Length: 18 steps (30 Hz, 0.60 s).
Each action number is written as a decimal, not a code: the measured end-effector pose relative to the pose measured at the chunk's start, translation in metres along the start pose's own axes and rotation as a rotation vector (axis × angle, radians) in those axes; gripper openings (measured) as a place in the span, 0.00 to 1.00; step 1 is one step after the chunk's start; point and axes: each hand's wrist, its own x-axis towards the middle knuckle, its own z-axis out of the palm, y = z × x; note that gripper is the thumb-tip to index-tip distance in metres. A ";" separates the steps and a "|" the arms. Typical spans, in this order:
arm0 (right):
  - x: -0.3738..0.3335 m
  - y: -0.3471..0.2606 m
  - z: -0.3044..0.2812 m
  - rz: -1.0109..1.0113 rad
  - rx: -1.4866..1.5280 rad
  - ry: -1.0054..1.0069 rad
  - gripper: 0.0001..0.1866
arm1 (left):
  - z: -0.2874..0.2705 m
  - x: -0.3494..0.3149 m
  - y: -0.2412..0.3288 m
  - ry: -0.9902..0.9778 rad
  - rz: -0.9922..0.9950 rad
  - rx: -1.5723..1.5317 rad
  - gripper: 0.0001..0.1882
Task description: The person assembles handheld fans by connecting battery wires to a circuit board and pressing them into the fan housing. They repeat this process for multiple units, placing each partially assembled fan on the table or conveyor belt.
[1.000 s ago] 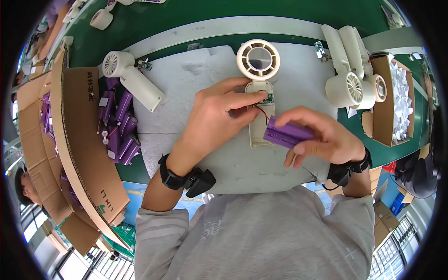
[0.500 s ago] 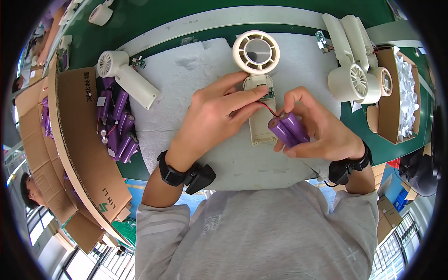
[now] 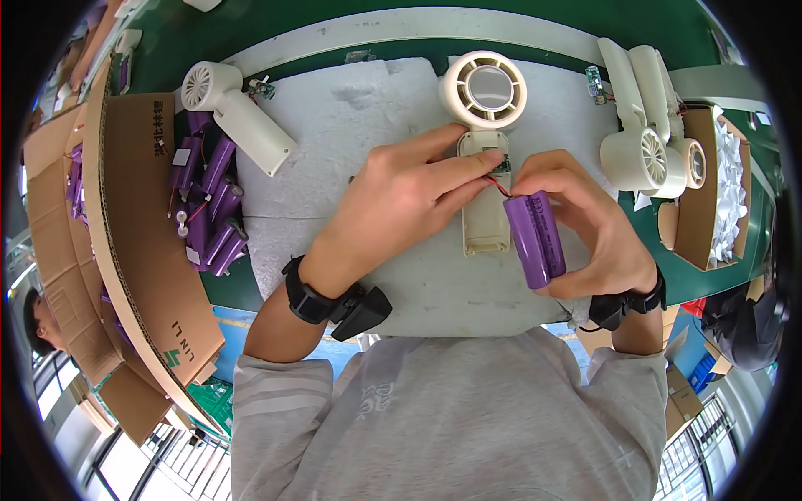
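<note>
A cream handheld fan (image 3: 486, 235) lies in front of me, its round head away from me and its handle open like a shallow tray. My left hand (image 3: 388, 204) grips it around the neck, with fingertips pressed on the small green circuit board (image 3: 505, 164) inside the handle. Red and dark wires (image 3: 499, 185) run from beneath those fingertips to a purple pack of two battery cells (image 3: 535, 240). My right hand (image 3: 606, 225) holds that pack between thumb and fingers, beside the handle's right edge. Part of the board is hidden by my left fingers.
A grey-white foam mat (image 3: 326, 125) covers the green table. On the left lie another cream fan (image 3: 251, 134), purple battery packs (image 3: 219, 167) and a large cardboard box (image 3: 134, 225). Several fans (image 3: 631, 159) and a carton of white pieces (image 3: 692, 213) stand at the right.
The battery pack has turned more upright in my right hand, its long side now facing up. Both hands and the fan appear slightly further right; my left fingers stay on the board.
</note>
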 end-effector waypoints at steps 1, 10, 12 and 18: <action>0.001 -0.003 0.000 -0.034 -0.084 0.014 0.44 | 0.000 0.000 0.000 -0.005 0.003 -0.002 0.16; 0.006 -0.009 0.020 -0.148 -0.491 0.117 0.39 | -0.006 0.000 0.000 -0.090 -0.058 -0.020 0.19; 0.006 -0.010 0.022 -0.152 -0.522 0.116 0.39 | -0.007 0.000 0.001 -0.097 -0.074 -0.029 0.19; 0.006 -0.010 0.027 -0.118 -0.557 0.147 0.39 | -0.007 0.000 0.000 -0.118 -0.075 -0.069 0.19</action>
